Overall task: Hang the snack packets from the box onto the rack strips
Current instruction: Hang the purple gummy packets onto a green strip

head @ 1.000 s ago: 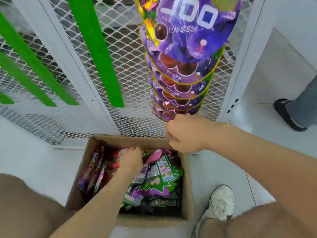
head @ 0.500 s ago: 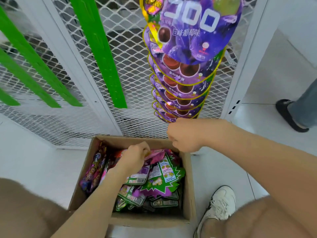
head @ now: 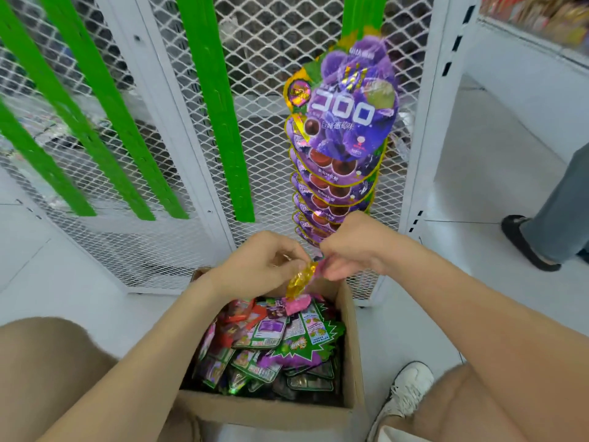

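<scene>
A cardboard box [head: 352,342] on the floor holds several purple, green and red snack packets [head: 280,342]. Above its far edge my left hand [head: 261,266] and my right hand [head: 353,247] meet, both pinching one snack packet [head: 299,279] with a gold and pink edge; most of it is hidden by my fingers. Just behind my right hand hangs a column of purple grape packets [head: 345,122] on a green rack strip [head: 361,14]. Another green strip [head: 216,106] to the left hangs bare.
White wire-mesh rack panels [head: 261,74] stand behind the box, with more bare green strips [head: 105,106] at the left. Another person's leg and black shoe [head: 529,244] stand at the right. My white shoe [head: 404,393] is beside the box.
My left hand has lifted out of the box with a packet and risen to meet my right hand, which stayed below the hung packets. The camera has tilted up.
</scene>
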A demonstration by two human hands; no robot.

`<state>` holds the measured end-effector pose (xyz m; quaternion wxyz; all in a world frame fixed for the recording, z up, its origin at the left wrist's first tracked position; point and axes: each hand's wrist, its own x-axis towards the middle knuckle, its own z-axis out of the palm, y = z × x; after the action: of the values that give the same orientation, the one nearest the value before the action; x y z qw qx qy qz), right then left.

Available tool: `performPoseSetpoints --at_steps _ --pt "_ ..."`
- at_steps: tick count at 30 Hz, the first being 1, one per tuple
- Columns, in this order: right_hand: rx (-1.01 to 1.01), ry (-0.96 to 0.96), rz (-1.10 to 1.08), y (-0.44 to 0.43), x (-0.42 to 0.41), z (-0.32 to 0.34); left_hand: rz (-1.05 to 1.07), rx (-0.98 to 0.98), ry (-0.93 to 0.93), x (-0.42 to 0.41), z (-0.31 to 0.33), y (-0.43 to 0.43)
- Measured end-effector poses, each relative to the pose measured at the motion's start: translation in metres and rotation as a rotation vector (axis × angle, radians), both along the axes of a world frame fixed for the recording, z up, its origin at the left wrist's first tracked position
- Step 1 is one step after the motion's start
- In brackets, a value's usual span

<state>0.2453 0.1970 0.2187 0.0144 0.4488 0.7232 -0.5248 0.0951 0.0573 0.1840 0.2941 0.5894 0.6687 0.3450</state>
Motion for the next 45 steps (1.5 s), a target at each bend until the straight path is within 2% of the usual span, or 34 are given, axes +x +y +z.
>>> performPoseSetpoints --at_steps 2,4,6,7,8,11,13,15,19,22,24,27,31,35,39,45 --pt "0.252 -0.02 0.161 0.003 0.004 0.007 0.047 0.035 -0.052 0.005 0.013 -0.001" --pt "0.487 -0.02 0.385 0.007 0.008 0.018 0.154 0.159 0.011 0.0 0.022 0.002" --pt "0.539 0.066 0.492 0.009 0.013 0.029 0.214 0.229 0.183 -0.006 0.031 0.005" --pt "0.524 0.129 0.504 0.013 0.016 0.031 0.223 0.23 0.224 -0.009 0.036 0.006" --pt "0.494 0.184 0.495 0.014 0.018 0.035 0.227 0.202 0.18 -0.012 0.04 0.009" --pt "0.476 0.398 0.344 0.013 0.02 0.046 0.222 0.202 -0.061 -0.01 0.061 0.014" --pt "0.515 0.539 0.225 0.007 0.02 0.054 0.257 0.288 -0.119 -0.005 0.079 0.018" --pt "0.574 0.659 0.131 0.001 0.018 0.063 0.3 0.393 -0.097 0.001 0.101 0.024" --pt "0.823 0.831 -0.08 0.001 0.011 0.098 0.333 0.549 -0.018 0.011 0.151 0.046" --pt "0.928 0.96 -0.267 0.014 0.005 0.137 0.356 0.604 0.015 0.014 0.192 0.071" --pt "0.965 1.021 -0.35 0.027 0.001 0.157 0.353 0.607 -0.026 0.018 0.216 0.087" --pt "1.019 1.021 -0.434 0.041 -0.006 0.174 0.378 0.598 -0.15 0.024 0.238 0.105" --pt "1.071 1.008 -0.487 0.05 -0.013 0.182 0.412 0.564 -0.188 0.027 0.248 0.115" --pt "1.08 1.049 -0.529 0.045 -0.017 0.187 0.377 0.578 -0.289 0.021 0.25 0.119" --pt "1.19 1.027 -0.563 0.038 -0.019 0.191 0.344 0.536 -0.388 0.019 0.257 0.118" --pt "1.204 1.019 -0.587 0.036 -0.021 0.193 0.301 0.466 -0.418 0.015 0.262 0.112"
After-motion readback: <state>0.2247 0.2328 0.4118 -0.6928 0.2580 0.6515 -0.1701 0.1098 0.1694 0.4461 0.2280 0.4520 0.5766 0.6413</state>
